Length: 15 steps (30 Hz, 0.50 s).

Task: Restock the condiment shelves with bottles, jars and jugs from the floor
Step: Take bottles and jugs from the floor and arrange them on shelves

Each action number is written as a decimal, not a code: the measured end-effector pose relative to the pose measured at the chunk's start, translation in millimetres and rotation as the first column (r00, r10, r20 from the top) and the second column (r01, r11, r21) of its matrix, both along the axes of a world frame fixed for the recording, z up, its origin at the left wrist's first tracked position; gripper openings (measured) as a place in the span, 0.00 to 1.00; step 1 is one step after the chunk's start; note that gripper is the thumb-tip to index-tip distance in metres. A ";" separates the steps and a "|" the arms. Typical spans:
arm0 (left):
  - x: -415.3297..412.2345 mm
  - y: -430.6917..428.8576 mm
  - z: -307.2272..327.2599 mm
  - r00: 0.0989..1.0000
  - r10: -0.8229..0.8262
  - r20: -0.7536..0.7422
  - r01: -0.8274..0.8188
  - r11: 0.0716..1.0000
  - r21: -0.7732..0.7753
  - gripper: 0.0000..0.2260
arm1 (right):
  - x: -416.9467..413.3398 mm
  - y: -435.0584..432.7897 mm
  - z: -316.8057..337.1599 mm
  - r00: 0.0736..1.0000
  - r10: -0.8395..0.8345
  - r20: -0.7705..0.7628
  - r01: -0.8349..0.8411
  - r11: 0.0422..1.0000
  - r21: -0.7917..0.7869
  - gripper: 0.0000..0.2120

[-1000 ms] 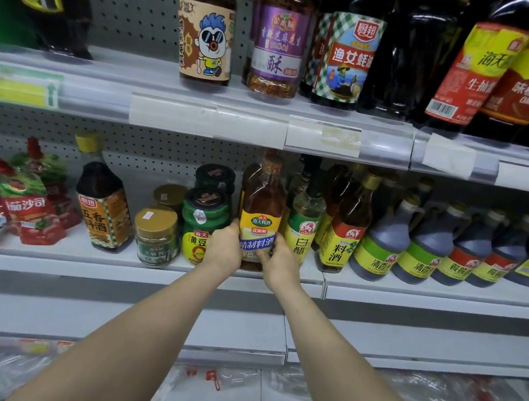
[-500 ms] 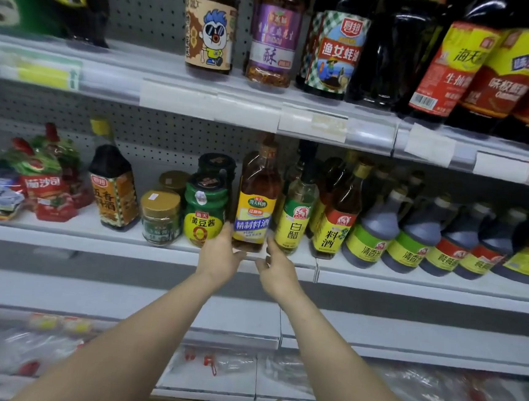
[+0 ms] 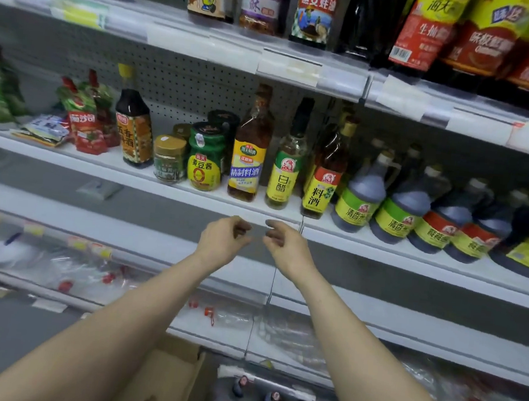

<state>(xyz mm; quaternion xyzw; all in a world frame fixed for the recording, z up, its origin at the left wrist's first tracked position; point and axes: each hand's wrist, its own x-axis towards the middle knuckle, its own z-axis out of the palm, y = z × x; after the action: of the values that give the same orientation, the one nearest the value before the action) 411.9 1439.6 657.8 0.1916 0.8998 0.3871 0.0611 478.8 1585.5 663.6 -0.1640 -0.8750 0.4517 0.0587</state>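
Head view showed us the middle shelf (image 3: 125,169) running across the frame. Its front row was full, from the sauce pouches (image 3: 84,123) on the left to the dark jugs (image 3: 409,209) on the right. At the bottom edge sat an open cardboard box (image 3: 161,380). Beside it were a few capped floor bottles (image 3: 271,399), blurred, which we took for stock not yet placed. The cooking-wine bottle (image 3: 248,154) stood upright at the shelf's front, between the green-lidded jar (image 3: 204,160) and the white-vinegar bottle (image 3: 283,173). Neither hand touched it. Our left hand (image 3: 222,244) and right hand (image 3: 287,248) hung just below the shelf lip, near each other, fingers loosely curled and holding nothing.

We judged the floor bottles to be full, fairly heavy, stiff, smooth-sided and breakable if dropped. Gripping one round the body below the shoulder, with the other hand under the base, seemed safer than lifting by the cap.

A second before, both hands had clasped the lower part of the cooking-wine bottle on the shelf. Since then they had let go and drawn back and down. The view had also dipped, bringing the box and floor bottles in.
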 end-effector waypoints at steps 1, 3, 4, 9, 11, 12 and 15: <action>9.9 5.3 -1.5 1.000 0.009 -0.001 -0.009 1.000 0.001 0.12 | 9.4 6.8 -1.9 1.000 0.012 -0.006 -0.012 1.000 -0.002 0.20; 28.5 15.3 -4.7 1.000 0.024 -0.003 -0.024 1.000 0.007 0.11 | 26.9 20.2 -5.9 0.999 0.031 -0.017 -0.031 1.000 0.003 0.20; 40.4 21.7 -7.1 1.000 0.030 -0.002 -0.030 0.999 0.016 0.11 | 37.2 28.2 -8.5 0.999 0.046 -0.018 -0.046 0.999 0.010 0.21; 97.1 43.2 -19.4 0.998 0.068 0.010 -0.069 0.996 0.062 0.12 | 81.4 59.8 -23.7 0.993 0.120 -0.023 -0.120 0.993 -0.010 0.21; 117.4 48.3 -28.0 0.994 0.101 0.027 -0.103 0.992 0.077 0.13 | 97.8 66.9 -34.2 0.988 0.152 -0.027 -0.153 0.988 -0.036 0.22; 130.6 50.1 -37.0 0.991 0.125 0.049 -0.129 0.988 0.085 0.13 | 108.7 69.4 -43.8 0.984 0.175 -0.012 -0.175 0.983 -0.055 0.21; 156.8 53.7 -59.4 0.983 0.158 0.090 -0.165 0.983 0.080 0.13 | 132.4 73.9 -68.7 0.979 0.201 0.030 -0.197 0.976 -0.095 0.20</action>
<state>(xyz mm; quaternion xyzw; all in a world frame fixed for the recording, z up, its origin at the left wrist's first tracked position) 568.7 1493.3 598.3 0.1042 0.8914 0.4372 0.0584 611.2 1659.4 594.8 -0.0869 -0.8664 0.4916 -0.0116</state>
